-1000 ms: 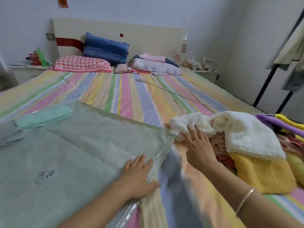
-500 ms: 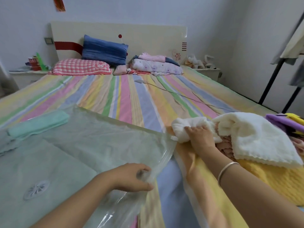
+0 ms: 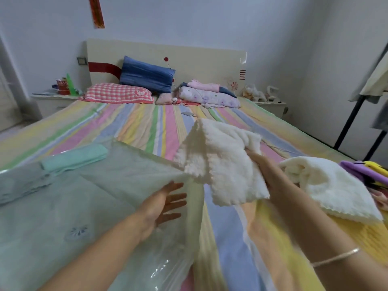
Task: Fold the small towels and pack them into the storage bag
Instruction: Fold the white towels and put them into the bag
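Where the striped bed (image 3: 134,127) fills nearly the whole view, its coloured bands run away toward the cream headboard (image 3: 199,59), and a blue pillow (image 3: 147,75) leans there behind a red checked pillow (image 3: 117,92) beside folded bedding (image 3: 210,95). The storage bag (image 3: 63,206), a large sheet of pale green see-through film, lies flat over the near left of the bed, its long side running from the near edge toward the far left, its right-hand edge facing the towels. On the near right sits a heap of small towels: a second white towel (image 3: 336,190) draped on top, a yellow towel (image 3: 367,234) beneath it and a purple towel (image 3: 357,171) at the far edge.

The white towel (image 3: 220,160) is lifted clear of the bed, between the bag and the heap. It hangs crumpled and half doubled, its long axis slanting from a high far corner over the stripes down to a low near corner, with its scalloped edge toward the bag. The right hand (image 3: 266,171) grips it along its right side, fingers curled into the cloth. The left hand (image 3: 165,204) has its fingers straight and spread at the bag's right-hand edge; whether it lies on the film or under the top layer cannot be told.

A folded teal towel (image 3: 75,158) lies at the bag's far side, its long axis across the bed. A round valve (image 3: 76,233) shows in the film, and a thin bracelet (image 3: 336,257) circles the right wrist
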